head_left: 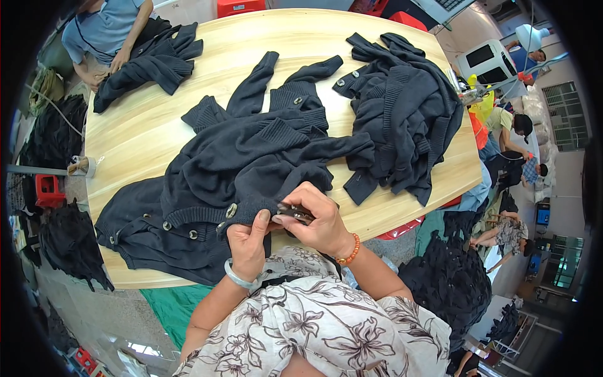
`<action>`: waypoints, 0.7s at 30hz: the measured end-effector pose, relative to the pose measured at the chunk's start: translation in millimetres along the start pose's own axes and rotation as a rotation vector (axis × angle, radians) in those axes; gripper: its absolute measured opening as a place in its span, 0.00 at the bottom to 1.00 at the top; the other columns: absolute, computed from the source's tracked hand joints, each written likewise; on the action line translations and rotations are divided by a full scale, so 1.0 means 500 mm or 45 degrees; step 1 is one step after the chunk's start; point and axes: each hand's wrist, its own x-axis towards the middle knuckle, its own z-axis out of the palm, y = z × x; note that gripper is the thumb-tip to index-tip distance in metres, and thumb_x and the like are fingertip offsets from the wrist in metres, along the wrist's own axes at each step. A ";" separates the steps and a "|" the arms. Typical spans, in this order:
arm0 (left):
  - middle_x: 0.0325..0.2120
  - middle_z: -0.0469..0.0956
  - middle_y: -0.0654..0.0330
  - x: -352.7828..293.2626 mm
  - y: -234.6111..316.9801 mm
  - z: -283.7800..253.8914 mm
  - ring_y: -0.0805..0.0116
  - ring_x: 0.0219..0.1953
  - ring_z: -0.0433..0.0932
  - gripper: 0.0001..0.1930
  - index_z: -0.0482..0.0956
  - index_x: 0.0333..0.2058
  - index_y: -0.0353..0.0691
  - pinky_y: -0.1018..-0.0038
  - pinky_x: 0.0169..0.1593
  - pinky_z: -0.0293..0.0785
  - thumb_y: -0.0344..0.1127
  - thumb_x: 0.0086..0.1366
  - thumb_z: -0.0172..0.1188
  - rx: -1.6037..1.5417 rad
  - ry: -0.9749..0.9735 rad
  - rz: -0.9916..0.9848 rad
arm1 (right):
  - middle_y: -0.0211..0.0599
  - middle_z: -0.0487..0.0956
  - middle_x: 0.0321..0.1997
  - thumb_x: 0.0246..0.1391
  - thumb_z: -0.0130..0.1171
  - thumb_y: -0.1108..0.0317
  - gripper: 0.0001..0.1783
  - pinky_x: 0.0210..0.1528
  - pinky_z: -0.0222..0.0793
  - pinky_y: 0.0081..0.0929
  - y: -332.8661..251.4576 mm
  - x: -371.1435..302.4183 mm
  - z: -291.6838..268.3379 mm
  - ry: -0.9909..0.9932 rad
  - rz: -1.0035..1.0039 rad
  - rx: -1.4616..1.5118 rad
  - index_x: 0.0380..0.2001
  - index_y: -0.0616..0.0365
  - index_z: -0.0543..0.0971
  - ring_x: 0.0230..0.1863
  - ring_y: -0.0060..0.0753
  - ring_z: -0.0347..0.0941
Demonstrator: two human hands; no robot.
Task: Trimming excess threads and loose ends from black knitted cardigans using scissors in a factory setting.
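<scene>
A dark knitted cardigan [220,160] with ribbed bands and large buttons lies spread near the table's front edge. My left hand [247,246] is closed on the edge of its ribbed band, thumb on top. Close by on the band sits a button [231,210]. My right hand [319,220] grips small dark metal thread snips [299,215], their tip against the cloth beside my left thumb. The fingers partly hide the snips and the exact spot they touch. More dark knit cloth with buttons [193,234] lies to the left of my hands.
A heap of dark cardigans [402,113] covers the right of the pale wooden table [251,31]. At the far left, a person [113,38] handles another dark garment [151,69]. A small container [81,166] is at the left edge. A dark garment pile [449,276] is at right.
</scene>
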 end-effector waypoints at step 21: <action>0.35 0.83 0.52 0.020 0.039 -0.012 0.62 0.34 0.84 0.15 0.81 0.40 0.32 0.69 0.39 0.82 0.40 0.73 0.52 -0.489 0.028 -0.182 | 0.22 0.70 0.21 0.65 0.57 0.55 0.21 0.21 0.55 0.15 0.073 -0.005 0.000 0.157 0.559 0.741 0.23 0.59 0.74 0.20 0.11 0.60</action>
